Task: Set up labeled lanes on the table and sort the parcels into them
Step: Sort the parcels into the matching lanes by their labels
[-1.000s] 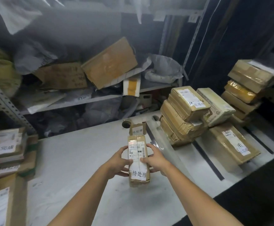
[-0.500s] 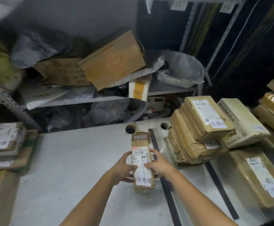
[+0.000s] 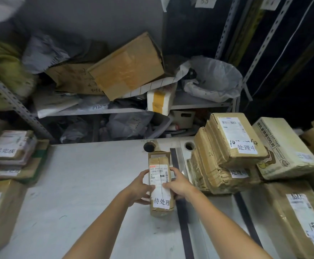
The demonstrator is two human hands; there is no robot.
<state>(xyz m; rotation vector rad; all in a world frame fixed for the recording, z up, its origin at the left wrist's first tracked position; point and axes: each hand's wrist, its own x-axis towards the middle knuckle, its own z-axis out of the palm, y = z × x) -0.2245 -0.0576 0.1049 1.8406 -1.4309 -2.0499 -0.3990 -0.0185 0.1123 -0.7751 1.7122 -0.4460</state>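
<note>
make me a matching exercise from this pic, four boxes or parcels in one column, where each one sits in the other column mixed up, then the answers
Column one
1. narrow parcel
2. toast carton
3. foam box with yellow tape
4. big brown box

Column two
A. upright at the front edge of the shelf
B. held between the left grip and right grip
C. tilted on the shelf, one corner raised
D. right of the taped parcel stack

Pairs: 1-B, 2-D, 3-A, 4-C
</note>
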